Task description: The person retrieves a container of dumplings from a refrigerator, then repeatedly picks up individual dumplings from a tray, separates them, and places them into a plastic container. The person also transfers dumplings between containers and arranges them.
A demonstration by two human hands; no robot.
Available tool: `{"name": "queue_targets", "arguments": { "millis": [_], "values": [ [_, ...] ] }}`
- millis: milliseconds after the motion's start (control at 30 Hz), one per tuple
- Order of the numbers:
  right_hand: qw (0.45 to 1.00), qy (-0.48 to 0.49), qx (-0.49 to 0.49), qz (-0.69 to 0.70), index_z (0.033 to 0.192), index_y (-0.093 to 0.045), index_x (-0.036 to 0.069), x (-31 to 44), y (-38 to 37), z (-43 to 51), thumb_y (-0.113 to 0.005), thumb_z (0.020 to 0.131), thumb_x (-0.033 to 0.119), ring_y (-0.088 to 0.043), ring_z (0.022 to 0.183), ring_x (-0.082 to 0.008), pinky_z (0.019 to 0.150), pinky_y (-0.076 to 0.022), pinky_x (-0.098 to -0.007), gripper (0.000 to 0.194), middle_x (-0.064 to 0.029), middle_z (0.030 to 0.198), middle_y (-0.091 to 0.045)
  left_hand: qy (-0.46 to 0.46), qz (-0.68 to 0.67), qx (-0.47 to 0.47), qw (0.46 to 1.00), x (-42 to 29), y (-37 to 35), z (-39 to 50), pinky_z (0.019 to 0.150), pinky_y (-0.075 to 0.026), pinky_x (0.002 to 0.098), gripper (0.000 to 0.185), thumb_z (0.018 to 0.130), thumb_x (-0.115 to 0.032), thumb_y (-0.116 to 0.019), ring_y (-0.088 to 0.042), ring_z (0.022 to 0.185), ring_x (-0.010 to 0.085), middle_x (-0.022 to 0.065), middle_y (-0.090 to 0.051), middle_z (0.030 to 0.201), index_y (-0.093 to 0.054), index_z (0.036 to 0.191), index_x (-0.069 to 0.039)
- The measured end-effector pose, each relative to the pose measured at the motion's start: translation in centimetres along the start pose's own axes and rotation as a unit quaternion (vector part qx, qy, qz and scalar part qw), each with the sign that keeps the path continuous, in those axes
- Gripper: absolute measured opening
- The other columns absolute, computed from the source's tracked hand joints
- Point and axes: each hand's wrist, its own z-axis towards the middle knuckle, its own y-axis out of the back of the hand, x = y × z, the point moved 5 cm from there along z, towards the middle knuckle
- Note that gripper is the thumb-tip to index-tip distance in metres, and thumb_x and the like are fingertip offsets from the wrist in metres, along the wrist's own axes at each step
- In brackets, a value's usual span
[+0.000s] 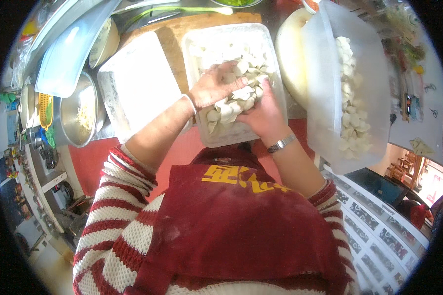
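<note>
Small pale folded dumplings point(230, 110) lie heaped in a white plastic box point(240, 139) in front of me. My left hand point(217, 83), with a bangle at the wrist, reaches into the box from the left, thumb and fingers spread around a clump of dumplings. From the right, my right hand point(265, 112), wearing a metal watch, cups the near right side of the same clump. Some fingers are hidden among the dumplings. Strong sunlight washes out the far part of the box.
Left of the box is a white tray point(140, 84), with a steel bowl point(68, 121) of pale shreds beyond it. A translucent tub point(325, 143) with more dumplings stands at right beside a pale round board point(293, 55). A wooden board point(175, 44) lies underneath; a scallion point(206, 11) lies behind.
</note>
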Motion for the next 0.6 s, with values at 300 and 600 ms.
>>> {"name": "queue_targets", "arguments": {
  "millis": [300,600],
  "values": [
    [0.991,0.013,-0.132,-0.028,0.138,-0.034,0.022,0.7,-2.3,0.1,-0.032,0.102,0.053,-0.051,0.115,-0.0299,0.096,-0.0419,-0.0552,0.047,-0.0099,0.129,-0.049,-0.08,0.111,-0.124,0.983,-1.3,-1.9,-1.5,0.094,-0.05,0.041,0.066,0.072,-0.047,-0.079,-0.061,0.1,0.0338,0.0196,-0.054,0.114,-0.062,0.126,-0.012],
    [0.978,0.15,-0.125,-0.068,0.132,-0.04,0.021,6.5,-8.9,-6.5,-0.047,0.099,0.036,-0.051,0.108,-0.0205,0.082,-0.0463,-0.0548,0.037,-0.0072,0.125,-0.048,-0.167,0.191,-0.231,0.939,-12.9,-0.1,-5.0,0.093,-0.05,0.0411,0.042,0.073,-0.025,-0.081,-0.058,0.11,0.0308,0.0154,-0.056,0.118,-0.071,0.11,-0.009]
  ]
}}
